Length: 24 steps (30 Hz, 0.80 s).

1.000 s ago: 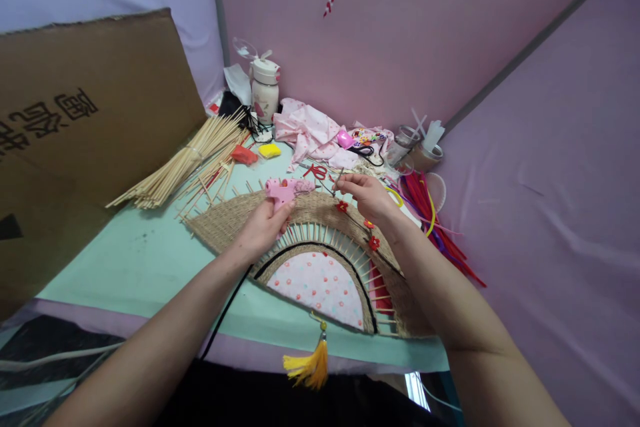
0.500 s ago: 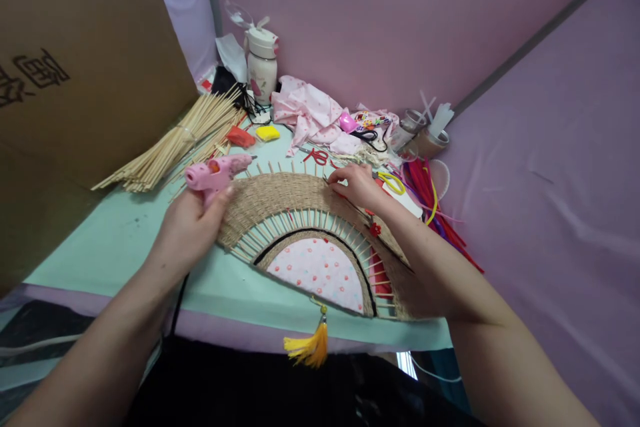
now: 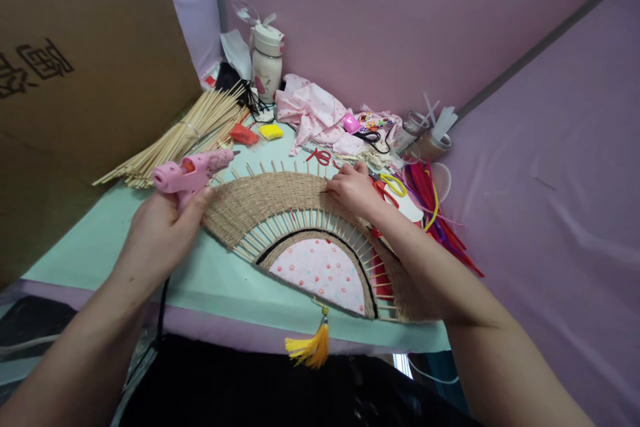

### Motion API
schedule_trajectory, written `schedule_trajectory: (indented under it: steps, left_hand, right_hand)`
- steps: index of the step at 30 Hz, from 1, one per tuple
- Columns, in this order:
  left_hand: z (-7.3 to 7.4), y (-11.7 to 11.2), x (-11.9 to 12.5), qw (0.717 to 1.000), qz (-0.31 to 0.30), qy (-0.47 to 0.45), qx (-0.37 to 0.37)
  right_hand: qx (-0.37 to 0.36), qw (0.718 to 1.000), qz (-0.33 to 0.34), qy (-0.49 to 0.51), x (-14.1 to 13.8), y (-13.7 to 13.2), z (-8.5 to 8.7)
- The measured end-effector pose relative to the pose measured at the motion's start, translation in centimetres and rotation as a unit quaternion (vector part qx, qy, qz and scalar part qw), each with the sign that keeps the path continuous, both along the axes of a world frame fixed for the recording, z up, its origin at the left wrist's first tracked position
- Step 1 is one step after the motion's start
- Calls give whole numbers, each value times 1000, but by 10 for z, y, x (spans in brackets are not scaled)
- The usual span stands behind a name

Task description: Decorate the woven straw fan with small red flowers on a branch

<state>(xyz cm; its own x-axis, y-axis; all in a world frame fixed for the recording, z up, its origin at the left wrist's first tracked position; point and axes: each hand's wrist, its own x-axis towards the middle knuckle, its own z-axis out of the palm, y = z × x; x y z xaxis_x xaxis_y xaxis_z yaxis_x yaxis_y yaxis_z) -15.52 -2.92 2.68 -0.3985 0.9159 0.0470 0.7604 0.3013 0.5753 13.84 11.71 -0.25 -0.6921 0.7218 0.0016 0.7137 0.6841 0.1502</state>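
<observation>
Both bare forearms reach forward from the near edge of the table (image 3: 215,283), wide apart at the elbows and angled in toward the middle. The left hand (image 3: 160,230) is raised near the left edge, back up, fingers curled tight in a grip. The right hand (image 3: 356,190) lies palm down toward the far edge, fingers loose and pressed flat.
</observation>
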Motion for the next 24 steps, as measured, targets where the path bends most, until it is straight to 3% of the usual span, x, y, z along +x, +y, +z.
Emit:
schedule_trajectory:
  steps: [13, 24]
  left_hand:
    - [5, -17, -32, 992, 107, 34, -64]
    - [4, -25, -38, 990, 85, 79, -74]
  right_hand:
    - [31, 997, 62, -19, 4, -5, -6]
    - [28, 997, 69, -16, 4, -9, -5]
